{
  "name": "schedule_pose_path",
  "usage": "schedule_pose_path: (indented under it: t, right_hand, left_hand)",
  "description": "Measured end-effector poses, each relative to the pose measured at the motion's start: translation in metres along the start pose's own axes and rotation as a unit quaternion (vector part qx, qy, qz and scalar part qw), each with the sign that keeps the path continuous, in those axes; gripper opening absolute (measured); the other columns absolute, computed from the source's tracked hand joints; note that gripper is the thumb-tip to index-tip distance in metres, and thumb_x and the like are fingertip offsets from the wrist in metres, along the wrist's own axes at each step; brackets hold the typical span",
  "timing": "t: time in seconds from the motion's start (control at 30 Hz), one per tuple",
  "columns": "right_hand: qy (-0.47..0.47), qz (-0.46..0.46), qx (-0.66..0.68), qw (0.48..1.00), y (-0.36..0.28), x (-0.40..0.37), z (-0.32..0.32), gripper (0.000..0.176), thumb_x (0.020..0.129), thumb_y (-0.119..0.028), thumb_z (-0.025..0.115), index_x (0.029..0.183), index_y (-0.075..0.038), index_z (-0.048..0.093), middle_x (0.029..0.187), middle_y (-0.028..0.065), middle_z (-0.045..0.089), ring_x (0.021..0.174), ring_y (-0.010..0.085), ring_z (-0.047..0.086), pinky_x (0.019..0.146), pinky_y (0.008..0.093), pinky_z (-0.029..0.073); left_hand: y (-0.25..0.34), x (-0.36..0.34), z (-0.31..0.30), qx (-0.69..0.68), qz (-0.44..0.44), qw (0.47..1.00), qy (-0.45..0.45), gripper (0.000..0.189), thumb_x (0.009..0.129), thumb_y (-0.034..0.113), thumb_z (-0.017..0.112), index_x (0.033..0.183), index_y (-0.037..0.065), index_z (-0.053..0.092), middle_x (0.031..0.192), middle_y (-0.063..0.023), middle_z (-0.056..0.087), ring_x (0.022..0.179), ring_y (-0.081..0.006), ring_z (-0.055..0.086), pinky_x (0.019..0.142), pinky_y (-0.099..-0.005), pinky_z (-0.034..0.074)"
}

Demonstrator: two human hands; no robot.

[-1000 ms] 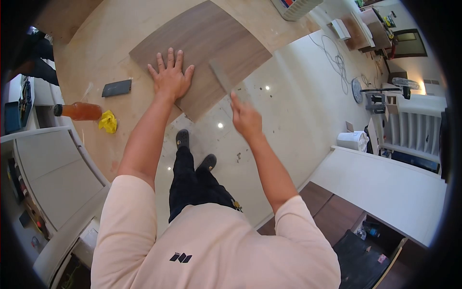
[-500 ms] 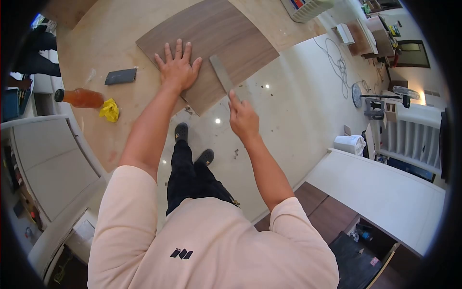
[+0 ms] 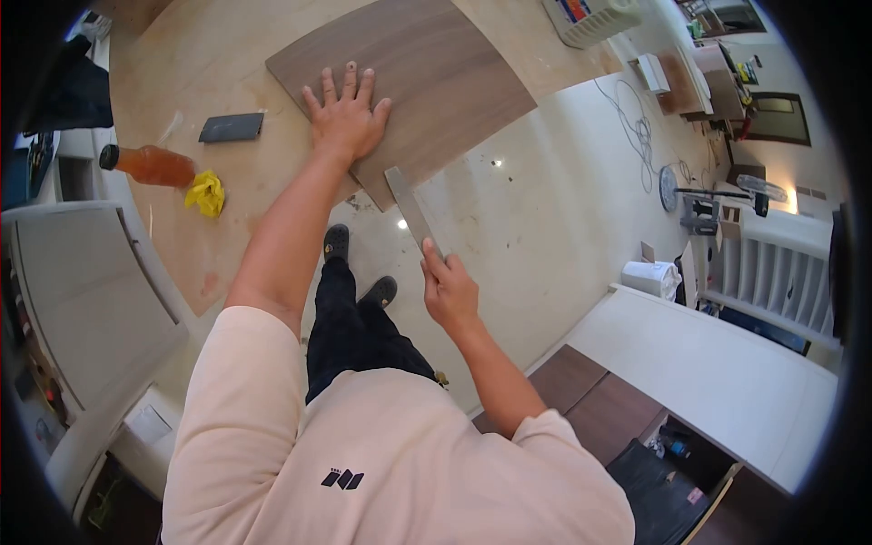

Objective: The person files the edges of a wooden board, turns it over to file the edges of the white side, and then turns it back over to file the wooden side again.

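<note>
My left hand (image 3: 349,116) lies flat, fingers spread, on a brown wood-grain panel (image 3: 436,73) that rests on a pale plywood worktop (image 3: 191,54) and overhangs its edge. My right hand (image 3: 447,291) grips the lower end of a long flat metal file (image 3: 409,207). The file's upper end sits at the panel's near edge, just below my left hand.
On the worktop lie a dark flat block (image 3: 232,127), an orange bottle (image 3: 150,165) on its side and a yellow rag (image 3: 206,193). White panels (image 3: 86,291) stand to the left, a white board (image 3: 727,372) to the right. Cables (image 3: 636,123) and a fan (image 3: 672,186) are on the floor.
My right hand has drawn back toward my body with the file, whose blade slid off the panel's top down to its near edge. My left hand stays pressed on the panel.
</note>
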State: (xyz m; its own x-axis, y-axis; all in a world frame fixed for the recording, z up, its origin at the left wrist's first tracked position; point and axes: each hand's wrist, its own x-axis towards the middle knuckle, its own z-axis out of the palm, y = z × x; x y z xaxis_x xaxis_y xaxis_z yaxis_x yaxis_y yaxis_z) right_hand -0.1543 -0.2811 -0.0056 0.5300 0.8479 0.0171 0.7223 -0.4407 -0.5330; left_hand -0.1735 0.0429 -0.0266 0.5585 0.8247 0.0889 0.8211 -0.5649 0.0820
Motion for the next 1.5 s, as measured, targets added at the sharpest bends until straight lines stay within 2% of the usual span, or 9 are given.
schedule_pose_path:
  t: [0.2, 0.47, 0.67, 0.77, 0.87, 1.0, 1.2, 1.4, 1.5]
  right_hand:
    - [0.021, -0.025, -0.059, 0.998, 0.000, 0.062, 0.012, 0.045, 0.095, -0.024, 0.067, 0.138, -0.034, 0.061, 0.079, 0.0084, 0.054, 0.060, 0.0331, 0.059, 0.052, 0.0429, 0.048]
    - [-0.004, 0.017, -0.011, 1.000, -0.001, -0.005, 0.001, 0.043, 0.097, -0.022, 0.066, 0.139, -0.031, 0.061, 0.076, 0.0089, 0.051, 0.061, 0.0322, 0.056, 0.056, 0.0424, 0.047]
    - [0.035, -0.039, -0.057, 0.997, 0.000, 0.053, 0.010, 0.045, 0.096, -0.023, 0.066, 0.140, -0.031, 0.059, 0.078, 0.0092, 0.053, 0.060, 0.0339, 0.058, 0.053, 0.0435, 0.047]
    - [0.006, -0.025, -0.053, 0.998, -0.004, 0.017, 0.008, 0.042, 0.096, -0.025, 0.065, 0.137, -0.030, 0.061, 0.081, 0.0102, 0.056, 0.061, 0.0356, 0.060, 0.053, 0.0451, 0.048]
    - [-0.004, -0.019, -0.043, 0.999, -0.007, 0.007, 0.011, 0.040, 0.096, -0.026, 0.065, 0.136, -0.030, 0.062, 0.083, 0.0110, 0.056, 0.062, 0.0362, 0.060, 0.053, 0.0458, 0.049]
    - [0.041, -0.036, -0.045, 0.997, -0.008, 0.061, 0.027, 0.045, 0.095, -0.025, 0.066, 0.139, -0.033, 0.060, 0.081, 0.0108, 0.055, 0.061, 0.0356, 0.060, 0.052, 0.0447, 0.047]
    - [-0.025, 0.006, -0.017, 1.000, -0.012, -0.009, 0.008, 0.038, 0.095, -0.027, 0.066, 0.133, -0.030, 0.064, 0.078, 0.0099, 0.054, 0.061, 0.0358, 0.060, 0.051, 0.0452, 0.048]
    - [0.053, -0.046, -0.048, 0.996, -0.014, 0.060, 0.028, 0.047, 0.094, -0.025, 0.068, 0.139, -0.034, 0.060, 0.076, 0.0087, 0.052, 0.058, 0.0336, 0.058, 0.051, 0.0433, 0.048]
    - [0.030, -0.036, -0.044, 0.998, -0.014, 0.025, 0.022, 0.045, 0.095, -0.025, 0.067, 0.138, -0.033, 0.060, 0.077, 0.0089, 0.053, 0.059, 0.0347, 0.058, 0.051, 0.0436, 0.048]
  left_hand:
    - [-0.015, 0.007, 0.016, -0.018, 0.034, 0.999, 0.020, 0.057, 0.105, 0.048, 0.034, 0.157, 0.025, 0.037, 0.165, 0.0005, 0.030, 0.152, -0.0342, 0.024, 0.121, -0.0566, 0.016]
    - [-0.071, 0.011, 0.004, -0.144, 0.161, 0.976, 0.019, 0.043, 0.104, 0.034, 0.050, 0.144, 0.021, 0.057, 0.155, 0.0011, 0.048, 0.147, -0.0261, 0.038, 0.119, -0.0417, 0.029]
    - [-0.077, 0.017, 0.029, -0.117, 0.184, 0.975, 0.038, 0.046, 0.105, 0.042, 0.044, 0.147, 0.028, 0.052, 0.160, 0.0015, 0.040, 0.150, -0.0293, 0.030, 0.121, -0.0528, 0.025]
    - [-0.065, 0.000, 0.013, -0.025, 0.095, 0.994, 0.039, 0.046, 0.104, 0.048, 0.041, 0.148, 0.036, 0.050, 0.164, 0.0011, 0.031, 0.153, -0.0351, 0.019, 0.118, -0.0653, 0.019]
    - [-0.062, -0.003, 0.014, -0.084, 0.064, 0.994, 0.004, 0.046, 0.104, 0.053, 0.038, 0.148, 0.043, 0.048, 0.167, 0.0012, 0.024, 0.154, -0.0393, 0.010, 0.115, -0.0730, 0.013]
    - [-0.071, 0.003, 0.022, -0.084, 0.087, 0.993, 0.001, 0.046, 0.104, 0.053, 0.038, 0.148, 0.042, 0.047, 0.167, 0.0015, 0.024, 0.154, -0.0399, 0.010, 0.115, -0.0734, 0.013]
    - [-0.072, 0.009, 0.024, -0.092, 0.085, 0.992, 0.006, 0.047, 0.104, 0.053, 0.038, 0.149, 0.043, 0.046, 0.167, 0.0023, 0.025, 0.154, -0.0400, 0.011, 0.116, -0.0728, 0.015]
    - [-0.072, 0.006, 0.022, -0.080, 0.095, 0.992, -0.008, 0.047, 0.104, 0.054, 0.038, 0.149, 0.042, 0.046, 0.167, 0.0022, 0.025, 0.154, -0.0402, 0.012, 0.116, -0.0729, 0.015]
    - [-0.073, 0.007, 0.022, -0.088, 0.101, 0.991, -0.012, 0.047, 0.104, 0.053, 0.038, 0.149, 0.042, 0.046, 0.167, 0.0021, 0.025, 0.154, -0.0402, 0.012, 0.116, -0.0725, 0.015]
